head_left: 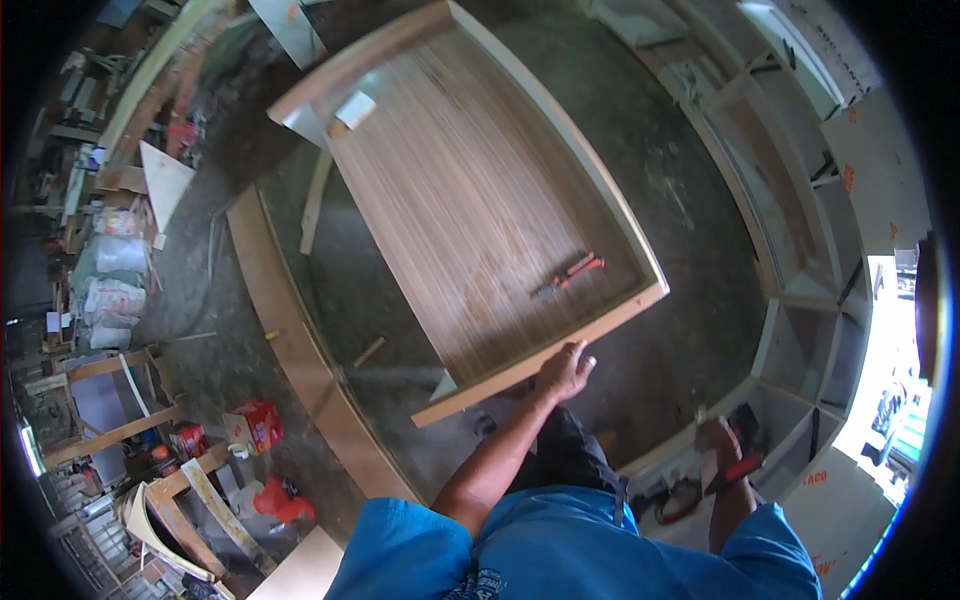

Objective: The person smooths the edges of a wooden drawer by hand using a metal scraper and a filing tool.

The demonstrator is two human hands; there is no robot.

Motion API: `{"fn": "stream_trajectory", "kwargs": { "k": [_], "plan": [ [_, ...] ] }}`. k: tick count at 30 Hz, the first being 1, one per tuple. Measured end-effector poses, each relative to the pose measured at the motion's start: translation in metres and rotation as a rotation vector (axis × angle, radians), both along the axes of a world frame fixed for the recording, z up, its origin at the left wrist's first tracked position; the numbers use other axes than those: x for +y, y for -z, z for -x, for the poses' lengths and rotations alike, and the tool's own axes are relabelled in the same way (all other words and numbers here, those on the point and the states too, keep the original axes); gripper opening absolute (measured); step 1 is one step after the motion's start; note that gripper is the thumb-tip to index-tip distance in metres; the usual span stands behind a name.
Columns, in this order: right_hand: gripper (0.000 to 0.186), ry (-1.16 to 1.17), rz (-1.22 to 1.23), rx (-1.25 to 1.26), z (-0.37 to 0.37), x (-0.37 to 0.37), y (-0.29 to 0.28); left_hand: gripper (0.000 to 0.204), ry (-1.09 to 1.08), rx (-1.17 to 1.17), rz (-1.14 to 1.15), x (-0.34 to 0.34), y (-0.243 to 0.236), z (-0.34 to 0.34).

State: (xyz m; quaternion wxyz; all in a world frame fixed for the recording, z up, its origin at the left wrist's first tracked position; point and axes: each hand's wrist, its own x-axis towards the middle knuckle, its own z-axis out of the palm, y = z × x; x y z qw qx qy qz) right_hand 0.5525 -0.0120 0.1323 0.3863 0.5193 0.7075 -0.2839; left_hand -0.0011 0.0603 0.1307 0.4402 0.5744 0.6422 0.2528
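A large shallow wooden cabinet carcass (470, 190) with a striped wood-grain panel and raised edges lies before me. My left hand (565, 374) grips the carcass's near edge board, fingertips at its top. On the panel rest red-handled pliers (570, 276), just beyond that hand. A small white block (355, 109) sits in the far left corner. At my right side, away from the carcass, my right hand (716, 440) is closed around a red-and-black tool (745, 455). Motion blurs this hand, and the tool's exact kind cannot be made out.
Long boards (300, 345) lie on the floor to the left, with a short wood stick (369, 351) nearby. Open cabinet frames (780, 190) line the right side. Red boxes (254, 425) and a red plastic item (283, 499) stand at lower left among timber.
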Motion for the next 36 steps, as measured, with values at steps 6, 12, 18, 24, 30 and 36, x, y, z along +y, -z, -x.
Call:
{"fn": "stream_trajectory", "kwargs": {
  "k": [6,12,18,24,30,36],
  "plan": [
    [0.018,0.270,0.044,-0.094,0.018,-0.159,0.024,0.036,-0.075,0.263,0.026,-0.042,-0.035,0.044],
    [0.018,0.251,-0.143,0.013,0.074,-0.202,0.076,0.040,-0.253,0.533,0.444,-0.212,-0.021,0.168],
    [0.018,0.131,-0.448,0.081,0.064,-0.190,0.114,0.046,-0.379,0.625,0.700,-0.438,-0.013,0.262],
    [0.017,0.160,-0.605,0.034,0.000,-0.179,0.089,0.033,-0.214,0.391,0.699,-0.570,0.007,0.219],
    [0.027,0.602,-0.622,0.134,-0.008,-0.149,0.045,0.034,0.259,0.481,0.217,-0.496,0.020,0.117],
    [0.028,1.527,-0.160,0.683,0.079,-0.090,-0.087,0.043,-0.261,0.060,0.569,-0.380,0.014,0.084]
  ]
}}
